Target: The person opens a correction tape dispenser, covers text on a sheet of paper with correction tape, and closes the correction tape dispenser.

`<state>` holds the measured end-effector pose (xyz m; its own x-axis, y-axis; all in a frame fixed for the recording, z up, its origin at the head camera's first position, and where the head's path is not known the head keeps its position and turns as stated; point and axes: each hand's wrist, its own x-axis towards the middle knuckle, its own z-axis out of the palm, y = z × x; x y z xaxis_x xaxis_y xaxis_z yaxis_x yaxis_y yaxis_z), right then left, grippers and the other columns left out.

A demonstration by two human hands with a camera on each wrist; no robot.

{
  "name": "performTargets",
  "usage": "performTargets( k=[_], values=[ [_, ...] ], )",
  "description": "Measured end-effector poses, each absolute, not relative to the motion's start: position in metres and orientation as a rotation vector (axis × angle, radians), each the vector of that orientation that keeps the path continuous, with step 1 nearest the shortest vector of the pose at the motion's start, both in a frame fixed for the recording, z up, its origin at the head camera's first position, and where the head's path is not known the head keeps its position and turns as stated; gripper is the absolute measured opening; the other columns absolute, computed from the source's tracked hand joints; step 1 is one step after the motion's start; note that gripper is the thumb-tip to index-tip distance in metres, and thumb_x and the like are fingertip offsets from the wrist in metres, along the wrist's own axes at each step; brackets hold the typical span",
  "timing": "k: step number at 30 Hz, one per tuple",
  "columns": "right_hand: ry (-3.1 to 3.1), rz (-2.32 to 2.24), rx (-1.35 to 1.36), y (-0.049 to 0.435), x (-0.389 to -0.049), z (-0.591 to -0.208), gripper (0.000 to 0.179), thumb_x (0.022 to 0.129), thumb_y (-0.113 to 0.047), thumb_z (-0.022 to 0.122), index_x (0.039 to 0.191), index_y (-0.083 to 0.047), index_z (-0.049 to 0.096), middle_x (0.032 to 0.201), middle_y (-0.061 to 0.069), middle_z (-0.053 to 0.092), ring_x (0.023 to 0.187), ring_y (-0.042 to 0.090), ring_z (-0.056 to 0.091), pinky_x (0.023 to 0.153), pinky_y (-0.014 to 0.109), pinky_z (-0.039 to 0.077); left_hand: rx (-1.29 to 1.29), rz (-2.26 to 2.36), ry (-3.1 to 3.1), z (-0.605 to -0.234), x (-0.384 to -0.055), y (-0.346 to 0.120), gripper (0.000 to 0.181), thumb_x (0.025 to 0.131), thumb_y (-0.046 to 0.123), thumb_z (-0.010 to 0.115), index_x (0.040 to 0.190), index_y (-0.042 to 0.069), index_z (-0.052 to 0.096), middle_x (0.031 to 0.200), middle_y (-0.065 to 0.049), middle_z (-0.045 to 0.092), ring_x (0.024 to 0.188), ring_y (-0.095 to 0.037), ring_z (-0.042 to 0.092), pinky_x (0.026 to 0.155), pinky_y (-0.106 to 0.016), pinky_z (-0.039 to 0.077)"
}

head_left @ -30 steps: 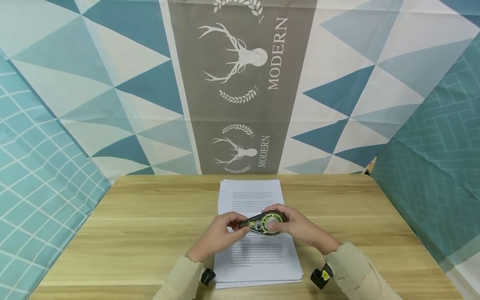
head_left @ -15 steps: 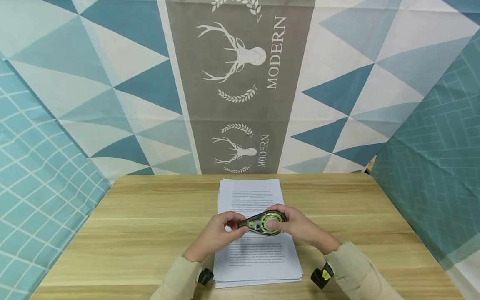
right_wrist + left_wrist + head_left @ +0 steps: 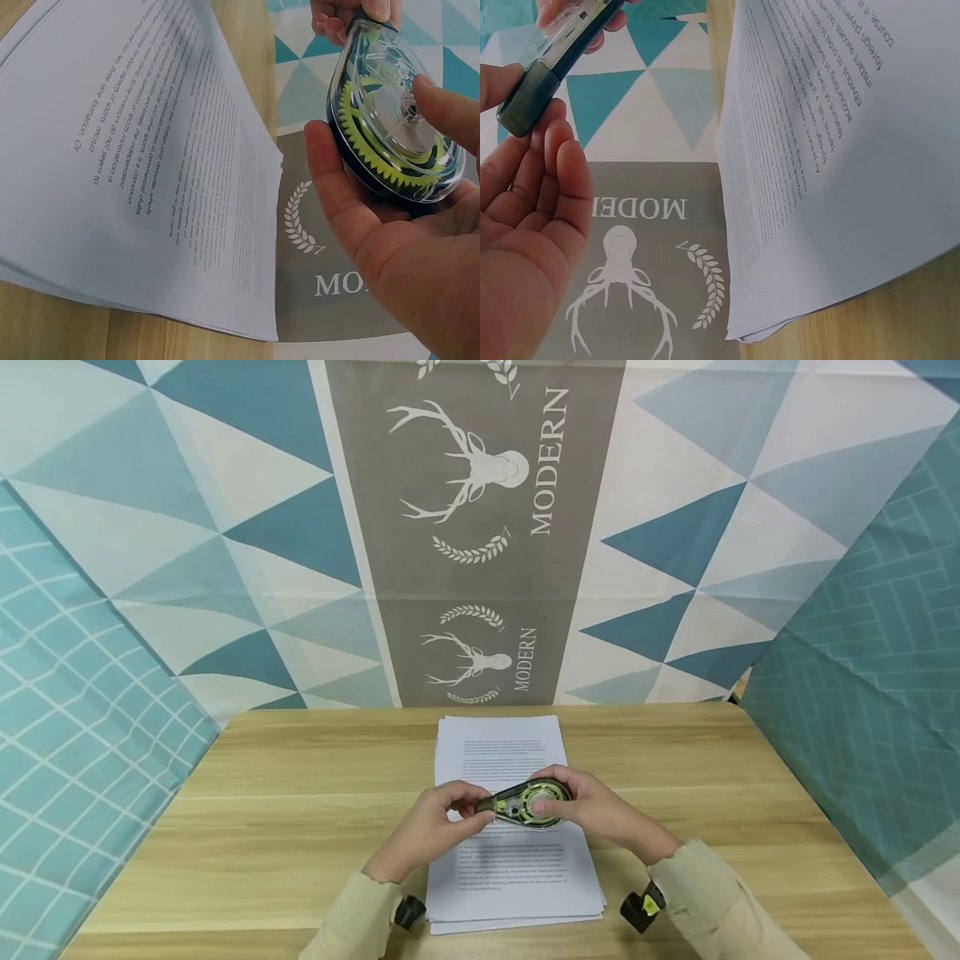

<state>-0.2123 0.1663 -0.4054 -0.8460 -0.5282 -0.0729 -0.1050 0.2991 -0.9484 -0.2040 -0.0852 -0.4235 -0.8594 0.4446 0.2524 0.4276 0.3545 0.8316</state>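
Observation:
A correction tape (image 3: 531, 803) with a clear case and a yellow-green gear wheel is held above a stack of printed paper (image 3: 517, 885). My right hand (image 3: 596, 806) grips its wide round body, thumb on the clear face and fingers beneath, as the right wrist view shows. At the narrow end, my left hand (image 3: 435, 827) pinches the dark cap (image 3: 529, 97) between thumb and fingers. The cap covers the tip, which is hidden. In the right wrist view, the gear wheel (image 3: 394, 150) shows through the clear case.
The paper stack lies on a wooden table (image 3: 300, 793), its sheets slightly uneven at the near edge. Behind the table hangs a patterned cloth (image 3: 480, 568) with deer heads. Blue-green cloths (image 3: 82, 710) flank both sides. A small black device (image 3: 641, 910) is strapped at the right wrist.
Both hands keep their hold on the correction tape with almost no movement. The left forearm has shifted very slightly left, and the head view has tilted a little.

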Motion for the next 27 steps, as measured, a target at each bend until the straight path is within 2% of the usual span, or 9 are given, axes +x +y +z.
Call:
performTargets(
  k=[9, 16, 27],
  values=[
    [2.293, -1.519, -0.439, 0.179, -0.217, -0.408, 0.043, 0.087, -0.03, 0.064, 0.121, -0.006, 0.053, 0.114, 0.012, 0.06, 0.098, 0.018, 0.056, 0.082, 0.031, 0.045, 0.766, 1.539, 2.63, -0.425, -0.207, -0.096, 0.024, 0.085, 0.021, 0.068, 0.102, 0.004, 0.067, 0.088, 0.0, 0.065, 0.076, -0.003, 0.054, 0.069, -0.021, 0.047],
    [2.248, -1.562, -0.405, 0.184, -0.218, -0.414, 0.043, 0.087, -0.027, 0.065, 0.121, -0.003, 0.052, 0.114, 0.013, 0.06, 0.097, 0.018, 0.056, 0.082, 0.03, 0.046, 0.739, 1.576, 2.618, -0.424, -0.206, -0.102, 0.02, 0.084, 0.016, 0.069, 0.1, 0.005, 0.067, 0.091, -0.002, 0.065, 0.078, -0.005, 0.053, 0.071, -0.02, 0.048],
    [2.211, -1.622, -0.366, 0.19, -0.217, -0.415, 0.047, 0.087, -0.027, 0.065, 0.123, -0.001, 0.05, 0.115, 0.015, 0.059, 0.097, 0.018, 0.056, 0.082, 0.031, 0.047, 0.624, 1.529, 2.675, -0.425, -0.206, -0.119, 0.018, 0.081, 0.014, 0.072, 0.096, 0.006, 0.067, 0.085, -0.002, 0.06, 0.074, -0.007, 0.05, 0.065, -0.019, 0.044]
  ],
)
